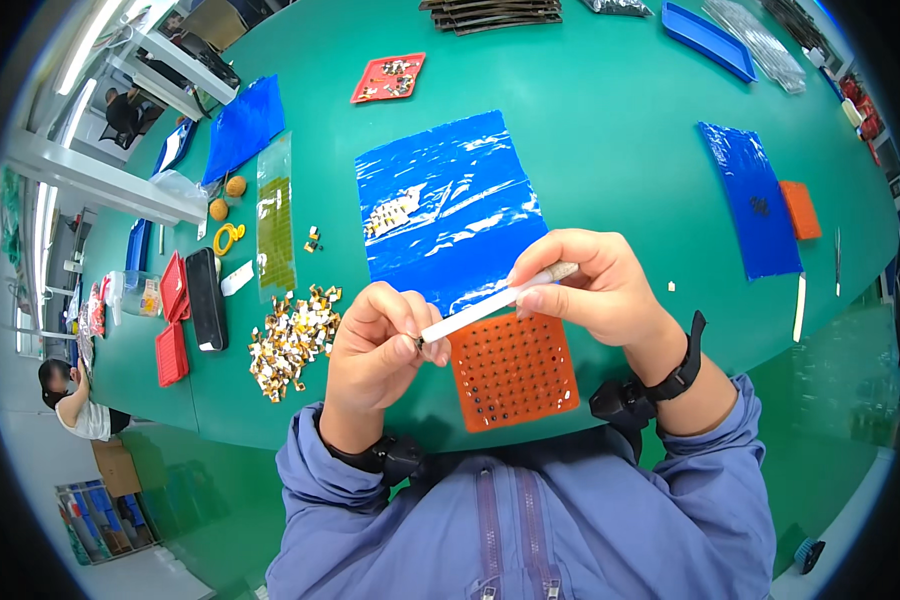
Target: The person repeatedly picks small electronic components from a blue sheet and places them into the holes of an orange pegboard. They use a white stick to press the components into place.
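A slim white stick tool [490, 303] slants across the space between two hands above the near edge of a green counter [620, 120]. The right hand [590, 285] pinches its upper end with fingers curled shut around it; the left hand [380, 345] is closed on a tiny dark part [419, 341] at the tool's lower tip. Directly beneath lies an orange perforated tray [515, 372], close to the counter's rim. A blue plastic sheet [450, 205] lies just beyond the hands, a heap of small gold-and-white parts [292, 340] sits to the left, and bare green surface opens to the right.
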### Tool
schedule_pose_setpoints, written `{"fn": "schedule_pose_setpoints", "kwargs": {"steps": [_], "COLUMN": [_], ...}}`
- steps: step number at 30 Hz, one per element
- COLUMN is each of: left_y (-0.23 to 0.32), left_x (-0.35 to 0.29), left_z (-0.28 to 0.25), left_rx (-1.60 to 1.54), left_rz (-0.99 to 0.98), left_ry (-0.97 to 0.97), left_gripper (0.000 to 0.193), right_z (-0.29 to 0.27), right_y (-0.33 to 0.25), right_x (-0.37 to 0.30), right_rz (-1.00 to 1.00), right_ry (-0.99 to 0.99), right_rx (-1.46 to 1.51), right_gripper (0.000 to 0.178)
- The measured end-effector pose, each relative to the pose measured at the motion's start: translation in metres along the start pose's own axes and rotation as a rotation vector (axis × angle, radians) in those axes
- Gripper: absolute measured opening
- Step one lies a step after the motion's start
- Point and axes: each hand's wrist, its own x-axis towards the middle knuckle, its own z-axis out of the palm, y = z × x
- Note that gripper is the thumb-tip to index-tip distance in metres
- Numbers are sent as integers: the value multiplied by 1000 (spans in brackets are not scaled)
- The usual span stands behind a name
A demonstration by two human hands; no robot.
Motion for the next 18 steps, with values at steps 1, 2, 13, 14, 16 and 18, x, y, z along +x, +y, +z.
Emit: {"fn": "schedule_pose_setpoints", "kwargs": {"steps": [1,2,13,14,16,18], "left_y": [0,0,-1,-2,-1,-1], "left_x": [0,0,-1,-1,0,0], "left_z": [1,2,2,2,2,2], "left_rx": [-1,-2,32,28,16,12], "left_rz": [1,4,10,9,20,27], "left_ry": [6,11,22,24,17,15], "left_gripper": [10,10,10,10,10,10], "right_z": [0,0,0,0,1,2], "right_y": [0,-1,-2,-1,3,3], "right_x": [0,0,-1,-1,0,1], "right_rz": [-2,17,62,24,-51,-103], "right_ry": [-1,-12,-14,-18,-27,-24], "right_rx": [-2,7,-3,-24,-64,-119], "right_gripper": [11,10,10,10,10,9]}}
